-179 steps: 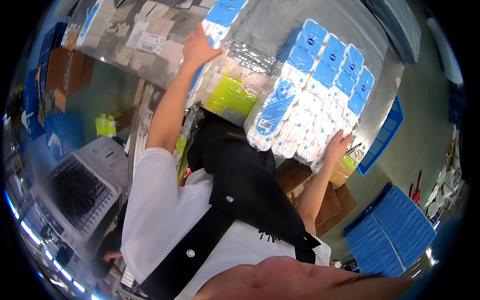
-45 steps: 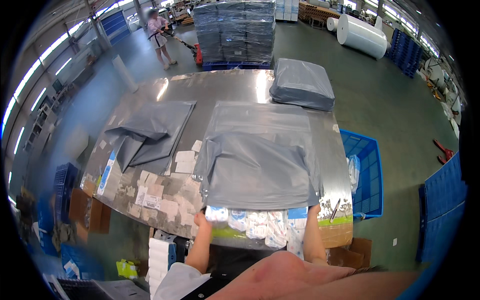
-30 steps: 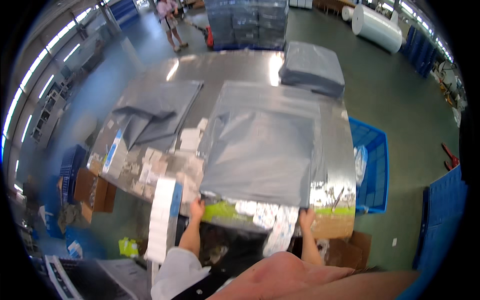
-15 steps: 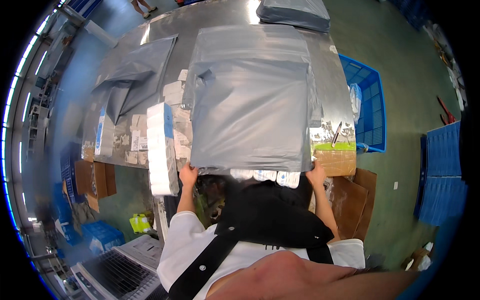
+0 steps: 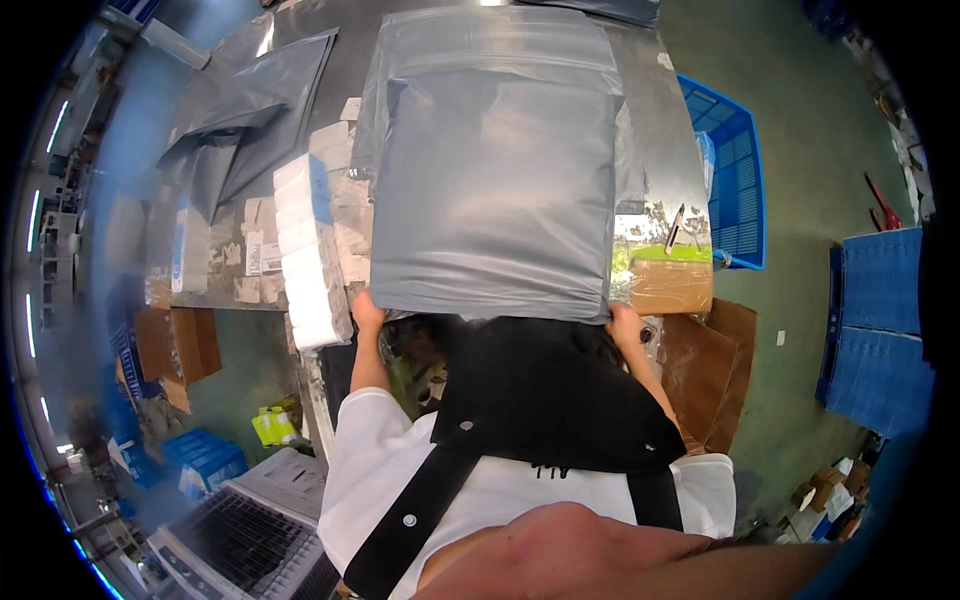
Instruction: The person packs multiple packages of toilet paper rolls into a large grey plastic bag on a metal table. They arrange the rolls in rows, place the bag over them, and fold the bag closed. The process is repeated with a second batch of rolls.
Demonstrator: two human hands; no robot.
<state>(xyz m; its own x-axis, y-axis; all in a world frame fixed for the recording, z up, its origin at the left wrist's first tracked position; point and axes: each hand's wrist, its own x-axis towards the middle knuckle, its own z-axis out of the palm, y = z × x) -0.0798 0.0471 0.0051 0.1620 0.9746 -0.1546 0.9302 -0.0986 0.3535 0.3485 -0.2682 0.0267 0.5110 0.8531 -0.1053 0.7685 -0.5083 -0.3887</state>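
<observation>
Between left hand and right hand, stretching beyond the fingers: grey plastic bag, near corners pinched in both. White-and-blue pack just left of left fingers; pen beyond right fingers. Risk: uneven tug could tear bag or slip a corner.

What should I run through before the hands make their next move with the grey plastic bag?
1. Left hand holding the near left corner of the grey plastic bag: ok.
2. Right hand at the bag's near right corner: ok.
3. Nothing white sticking out past the bag's near edge: ok, none shows there.
4. Contents lying straight inside: cannot tell, the grey plastic hides them.
5. White-and-blue column of packs clear of the left hand: cannot tell, the two nearly meet in this view.
6. Pen clear of the bag: ok, it lies apart, off to the right.
</observation>
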